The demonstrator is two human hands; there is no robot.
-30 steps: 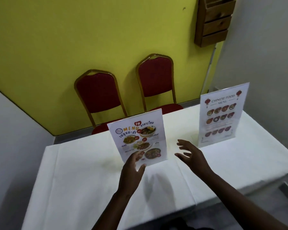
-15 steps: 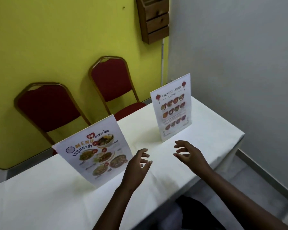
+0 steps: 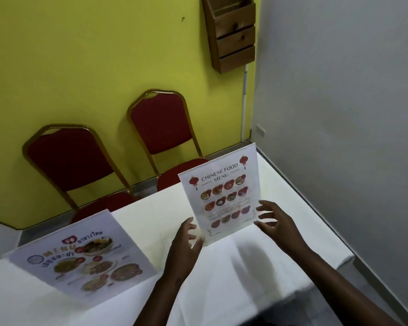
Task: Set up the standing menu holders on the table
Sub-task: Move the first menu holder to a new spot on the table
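Both hands, left point(image 3: 184, 249) and right point(image 3: 277, 228), spread open, flank the Chinese menu holder point(image 3: 222, 191), gripping nothing.

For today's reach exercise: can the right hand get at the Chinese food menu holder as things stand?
Probably yes. The right hand hovers open beside the Chinese food menu holder, at its lower right edge, and nothing lies between them; the left hand is at the other side.

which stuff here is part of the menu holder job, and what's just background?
Job:
Chinese menu holder
Thai menu holder
table
left hand, right hand, both open

Background:
two red chairs
wooden wall rack
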